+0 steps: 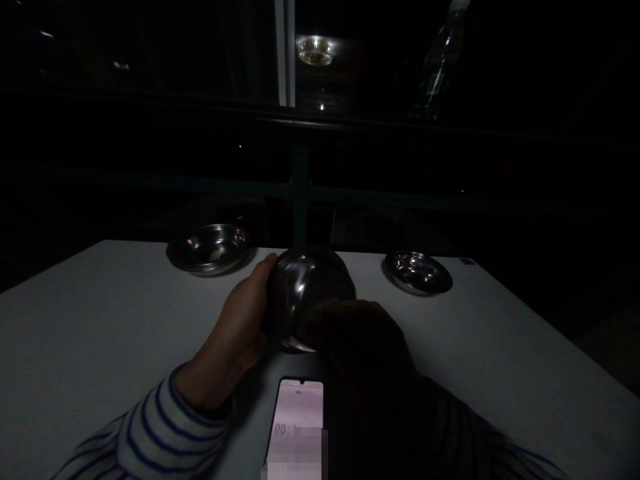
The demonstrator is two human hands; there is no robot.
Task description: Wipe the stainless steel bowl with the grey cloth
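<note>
My left hand (235,327) grips the left side of a steel bowl (305,287) held tilted above the white table (90,333), its outer side facing me. My right hand (360,340) is in deep shadow against the bowl's lower right side, seemingly with a dark cloth over it; its fingers cannot be made out. Both sleeves are white with blue stripes.
A stack of steel bowls (209,248) stands at the table's far left, a single steel dish (419,271) at the far right. A lit phone (299,420) lies at the near edge under my arms. Behind the table is a dark railing and window.
</note>
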